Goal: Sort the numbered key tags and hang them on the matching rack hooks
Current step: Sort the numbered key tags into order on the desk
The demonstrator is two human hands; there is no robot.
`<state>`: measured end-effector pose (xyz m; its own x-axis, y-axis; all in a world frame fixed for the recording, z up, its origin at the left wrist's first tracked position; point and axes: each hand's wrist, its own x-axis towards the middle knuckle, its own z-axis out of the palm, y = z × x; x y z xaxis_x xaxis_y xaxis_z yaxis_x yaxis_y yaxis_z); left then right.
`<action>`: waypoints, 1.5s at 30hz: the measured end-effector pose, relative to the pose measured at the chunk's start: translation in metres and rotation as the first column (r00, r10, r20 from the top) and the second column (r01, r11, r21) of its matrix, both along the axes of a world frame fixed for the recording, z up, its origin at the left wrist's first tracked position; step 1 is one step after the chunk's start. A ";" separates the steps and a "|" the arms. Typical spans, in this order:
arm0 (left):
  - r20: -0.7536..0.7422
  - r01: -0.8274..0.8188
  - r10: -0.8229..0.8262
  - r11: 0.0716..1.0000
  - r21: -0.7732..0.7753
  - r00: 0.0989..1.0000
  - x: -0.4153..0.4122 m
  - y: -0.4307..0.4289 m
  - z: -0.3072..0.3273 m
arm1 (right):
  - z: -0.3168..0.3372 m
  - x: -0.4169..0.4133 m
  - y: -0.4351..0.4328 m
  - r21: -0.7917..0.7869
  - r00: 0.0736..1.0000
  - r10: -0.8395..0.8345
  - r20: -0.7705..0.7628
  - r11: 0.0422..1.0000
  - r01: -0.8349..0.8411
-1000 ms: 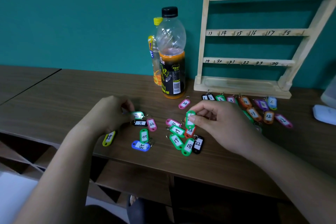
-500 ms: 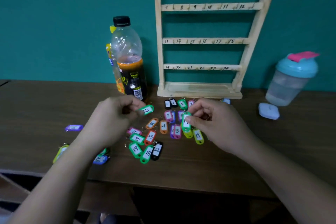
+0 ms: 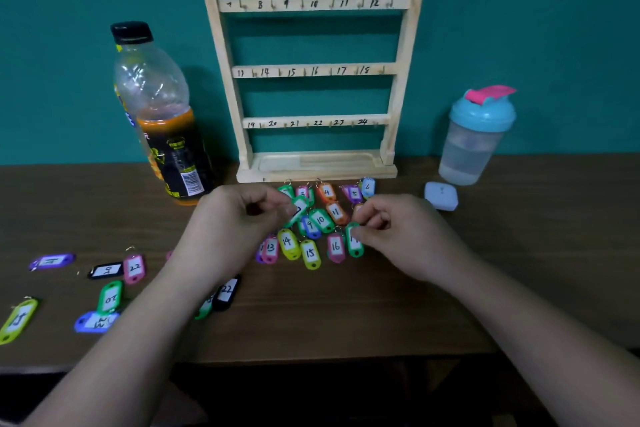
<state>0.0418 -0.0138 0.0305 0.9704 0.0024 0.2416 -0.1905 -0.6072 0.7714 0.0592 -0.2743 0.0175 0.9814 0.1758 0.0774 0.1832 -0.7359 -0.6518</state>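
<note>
Both hands still pinch tags: left hand [image 3: 235, 218] a green tag [image 3: 298, 210], right hand [image 3: 398, 232] another green tag [image 3: 354, 241] now beside tag 16 [image 3: 335, 248]

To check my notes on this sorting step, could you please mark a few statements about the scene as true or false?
1. Some hooks on the rack already carry key tags. False: the visible hooks are bare, and the key tags lie on the table.
2. The left hand pinches a green tag. True.
3. The right hand holds nothing. False: its fingers pinch a second green tag.
4. The bottle with the black cap stands left of the rack. True.
5. The shaker lies on its side. False: it stands upright, right of the rack.
</note>
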 end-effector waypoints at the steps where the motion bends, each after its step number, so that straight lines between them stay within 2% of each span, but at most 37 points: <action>1: -0.005 0.005 -0.005 1.000 -0.004 1.000 0.001 -0.002 -0.002 | -0.001 0.001 -0.001 -0.012 1.000 -0.001 -0.011 1.000 0.001; 6: -0.038 0.026 -0.027 0.999 -0.021 0.999 0.004 -0.021 -0.005 | -0.003 0.001 -0.003 -0.080 1.000 -0.011 -0.005 0.997 0.010; 10: -0.053 0.043 -0.040 0.998 0.051 0.998 0.004 -0.035 -0.008 | -0.004 -0.003 -0.003 -0.087 1.000 0.000 0.021 0.996 0.001; 12: -0.052 0.057 -0.055 0.998 0.039 0.997 0.003 -0.041 -0.009 | -0.003 -0.004 -0.003 0.010 0.998 0.020 0.064 1.000 -0.020; 15: -0.063 0.079 -0.078 0.997 0.018 0.995 0.000 -0.050 -0.010 | 0.001 -0.009 -0.002 0.274 0.994 0.100 0.054 0.955 -0.111; 17: -0.071 0.086 -0.084 0.996 0.017 0.994 -0.001 -0.054 -0.010 | 0.000 -0.011 0.000 0.326 0.989 0.136 0.063 0.934 -0.149; 21: -0.083 0.090 -0.086 0.995 0.043 0.993 0.000 -0.055 -0.012 | -0.004 -0.005 -0.005 0.278 0.991 0.101 0.085 0.953 -0.121; 26: -0.051 0.090 -0.084 0.989 0.121 0.995 0.001 -0.043 -0.012 | -0.010 0.001 -0.009 0.082 1.000 0.018 0.002 0.996 -0.018; 35: -0.054 0.097 -0.088 0.976 0.195 0.995 -0.001 -0.035 -0.012 | -0.012 -0.002 -0.001 -0.082 0.998 -0.042 0.045 0.996 0.045; 40: -0.053 0.090 -0.080 0.972 0.216 0.995 0.000 -0.018 -0.006 | -0.004 -0.004 0.006 -0.034 0.992 -0.027 0.126 0.999 0.032; 45: -0.046 -0.027 0.036 0.985 0.171 0.998 -0.001 0.029 0.009 | 0.002 -0.006 0.024 0.032 0.975 0.044 0.218 0.998 -0.052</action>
<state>0.0410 0.0150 0.0400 0.9812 -0.0039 0.1931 -0.1336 -0.7355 0.6642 0.0536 -0.2504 0.0199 0.9308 0.2151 0.2956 0.3581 -0.6985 -0.6196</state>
